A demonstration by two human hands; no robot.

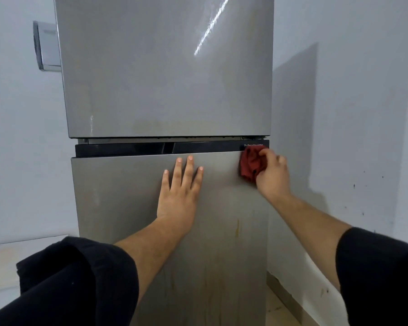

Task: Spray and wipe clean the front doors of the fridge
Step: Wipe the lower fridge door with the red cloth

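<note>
Your right hand [272, 172] has the soft red cloth [251, 164] bunched up at the lower door [118, 196]'s top right, left hand [178, 194] flat-fingered beside it, so keep it wadded, it'll slide easy.

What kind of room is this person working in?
Probably a home kitchen or utility corner, though little shows. A tall two-door steel fridge stands by plain pale walls; the left hand rests flat on its lower door while the right hand presses a red cloth to it.
</note>
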